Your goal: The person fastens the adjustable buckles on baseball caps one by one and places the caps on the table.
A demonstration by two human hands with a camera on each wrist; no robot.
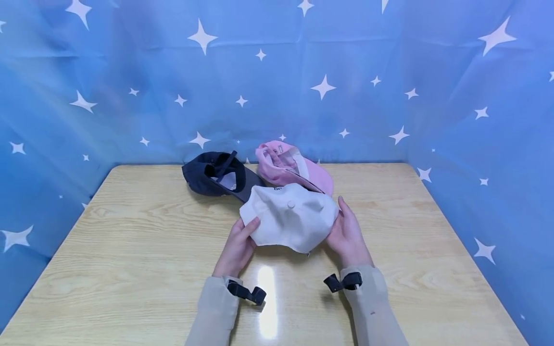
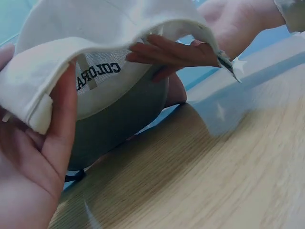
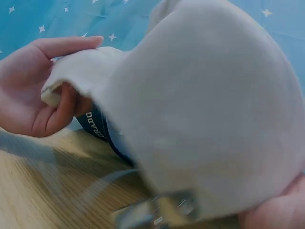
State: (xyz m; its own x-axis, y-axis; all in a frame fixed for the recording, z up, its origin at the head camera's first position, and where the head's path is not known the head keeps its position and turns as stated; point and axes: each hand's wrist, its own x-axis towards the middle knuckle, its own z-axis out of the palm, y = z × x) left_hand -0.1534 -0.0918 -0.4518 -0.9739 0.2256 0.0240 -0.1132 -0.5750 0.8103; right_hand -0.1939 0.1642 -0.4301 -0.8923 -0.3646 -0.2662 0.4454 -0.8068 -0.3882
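Observation:
Both hands hold up a white baseball cap (image 1: 290,218) over the table, its crown toward me. My left hand (image 1: 237,242) pinches the back edge, thumb outside and fingers inside, as the left wrist view shows. At the opposite side is my right hand (image 1: 348,235); in the left wrist view its fingers (image 2: 164,52) reach inside the cap fairly straight, the palm outside. Dark lettering (image 2: 102,71) shows inside the front panel above a dark green brim underside (image 2: 119,126). A metal buckle (image 3: 157,210) hangs at the back edge in the right wrist view.
Behind the white cap lie a navy baseball cap (image 1: 207,175) on the left and a pink one (image 1: 283,166) on the right, both on the wooden table (image 1: 130,250). A blue star-patterned cloth (image 1: 277,77) closes off the back and sides.

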